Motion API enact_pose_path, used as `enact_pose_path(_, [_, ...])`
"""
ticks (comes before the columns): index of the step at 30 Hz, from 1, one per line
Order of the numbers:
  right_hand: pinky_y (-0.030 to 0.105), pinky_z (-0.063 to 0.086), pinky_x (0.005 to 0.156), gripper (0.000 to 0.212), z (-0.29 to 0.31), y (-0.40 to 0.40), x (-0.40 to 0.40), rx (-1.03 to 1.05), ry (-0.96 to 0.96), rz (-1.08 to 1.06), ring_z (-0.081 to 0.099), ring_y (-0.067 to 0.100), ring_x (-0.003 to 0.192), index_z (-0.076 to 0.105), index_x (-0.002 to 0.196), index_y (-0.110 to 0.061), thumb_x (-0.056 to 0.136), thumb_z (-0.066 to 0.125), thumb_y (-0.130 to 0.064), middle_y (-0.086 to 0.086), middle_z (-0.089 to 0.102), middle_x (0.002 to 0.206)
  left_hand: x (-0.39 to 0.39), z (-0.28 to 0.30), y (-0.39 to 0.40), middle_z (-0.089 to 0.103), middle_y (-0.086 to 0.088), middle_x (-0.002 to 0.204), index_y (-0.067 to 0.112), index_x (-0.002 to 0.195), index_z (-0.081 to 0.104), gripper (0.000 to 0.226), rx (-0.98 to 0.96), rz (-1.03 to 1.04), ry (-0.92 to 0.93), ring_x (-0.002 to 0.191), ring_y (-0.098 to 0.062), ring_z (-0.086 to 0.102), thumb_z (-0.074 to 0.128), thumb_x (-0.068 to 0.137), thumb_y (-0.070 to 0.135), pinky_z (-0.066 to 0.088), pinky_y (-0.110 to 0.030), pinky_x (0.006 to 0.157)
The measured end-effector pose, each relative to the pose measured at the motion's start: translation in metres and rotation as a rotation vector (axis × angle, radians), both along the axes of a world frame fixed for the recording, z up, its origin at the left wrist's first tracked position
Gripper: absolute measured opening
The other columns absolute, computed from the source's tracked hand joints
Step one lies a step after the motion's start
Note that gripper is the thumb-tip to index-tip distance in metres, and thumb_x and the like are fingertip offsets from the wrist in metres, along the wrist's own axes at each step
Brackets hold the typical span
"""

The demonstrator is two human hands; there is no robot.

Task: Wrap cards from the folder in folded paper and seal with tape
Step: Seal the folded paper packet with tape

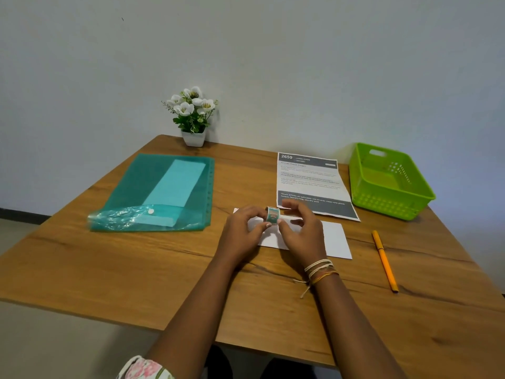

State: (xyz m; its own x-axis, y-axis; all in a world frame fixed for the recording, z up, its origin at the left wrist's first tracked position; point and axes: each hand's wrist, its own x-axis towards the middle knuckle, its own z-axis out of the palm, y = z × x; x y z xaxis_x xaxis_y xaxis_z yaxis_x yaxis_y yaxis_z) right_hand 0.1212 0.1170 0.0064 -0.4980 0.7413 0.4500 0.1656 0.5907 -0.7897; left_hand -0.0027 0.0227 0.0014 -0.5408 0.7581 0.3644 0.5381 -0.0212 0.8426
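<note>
Our grip is on the roll of tape (273,214): the left hand (243,228) pinches it from the left side while the right hand (300,231) closes its fingers on the right side, thumb low against the roll, as if hunting for the loose end. Both hands hang just above the folded white paper (332,239), which lies on the desk (164,274) in the near middle. Whether the cards are already inside that paper we cannot tell; the hands cover much of it.

The green folder (153,192) lies well to the left, with a pale sheet showing through it. A printed page (308,181) sits just beyond the paper, a green basket (388,181) at the far right, an orange pen (384,259) near the right edge, and a small flower pot (194,116) at the far side by the wall.

We judge the step in hand to be pulling off a strip. To do it well, we should hold the roll steady with the left hand, lift the end with a right fingernail, draw out only a short length, and keep it taut so it does not curl back on itself. Then we lay it across the paper's open flap and press it flat.
</note>
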Motion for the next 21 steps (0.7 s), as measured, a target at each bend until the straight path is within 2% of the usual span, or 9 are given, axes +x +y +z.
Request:
enact_pose_path(3, [0.002,0.043,0.082,0.045,-0.0009,-0.0020,-0.0004,0.002,-0.068,0.103,0.057,0.000,0.106,0.061,0.125,-0.024,0.083,0.067,-0.010,-0.010,0.064,0.119,-0.0006,0.0001,-0.0006,0.063,0.011,0.099,0.023,0.093,0.068,0.012,0.030,0.003,0.013,0.097,-0.003,0.056,0.065,0.085,0.014,0.047,-0.025,0.083])
enact_pose_path(8, [0.013,0.052,0.074,0.039,0.0003,-0.0047,-0.0013,-0.031,-0.040,0.100,0.064,0.003,0.093,0.063,0.124,-0.025,0.085,0.070,-0.020,-0.008,0.068,0.110,-0.0020,-0.0008,0.0019,0.054,0.006,0.101,0.022,0.099,0.067,0.013,0.026,0.021,-0.042,0.097,-0.005,0.054,0.066,0.087,0.017,0.049,-0.029,0.082])
enact_pose_path(10, [0.015,0.053,0.075,0.037,0.0015,-0.0063,-0.0008,-0.054,-0.017,0.107,0.065,0.002,0.092,0.063,0.122,-0.025,0.085,0.070,-0.020,-0.009,0.068,0.107,-0.0021,-0.0020,0.0028,0.054,0.009,0.101,0.020,0.098,0.067,0.011,0.022,0.001,-0.032,0.097,0.001,0.053,0.066,0.088,0.018,0.050,-0.028,0.082])
enact_pose_path(13, [0.016,0.054,0.080,0.033,0.0026,-0.0080,0.0005,-0.063,-0.003,0.110,0.064,-0.002,0.094,0.063,0.116,-0.023,0.085,0.071,-0.019,-0.011,0.067,0.105,-0.0023,-0.0044,0.0033,0.056,0.013,0.106,0.021,0.097,0.067,0.009,0.010,-0.010,-0.050,0.101,0.001,0.054,0.064,0.089,0.020,0.051,-0.030,0.086])
enact_pose_path(17, [0.019,0.052,0.082,0.025,0.0033,-0.0073,0.0012,0.158,-0.038,0.007,0.063,0.001,0.096,0.069,0.106,-0.025,0.082,0.073,-0.026,-0.010,0.070,0.107,0.0003,-0.0029,0.0009,0.061,0.012,0.106,0.024,0.094,0.066,0.006,-0.014,-0.012,-0.077,0.102,-0.003,0.055,0.060,0.091,0.022,0.050,-0.033,0.086])
enact_pose_path(21, [0.025,0.054,0.087,0.022,0.0052,-0.0081,0.0011,0.333,-0.031,0.004,0.065,0.006,0.098,0.074,0.102,-0.017,0.081,0.075,-0.021,-0.003,0.073,0.107,0.0008,-0.0025,0.0001,0.063,0.010,0.103,0.025,0.092,0.065,0.009,-0.013,-0.026,-0.087,0.100,-0.007,0.056,0.057,0.094,0.024,0.050,-0.034,0.084])
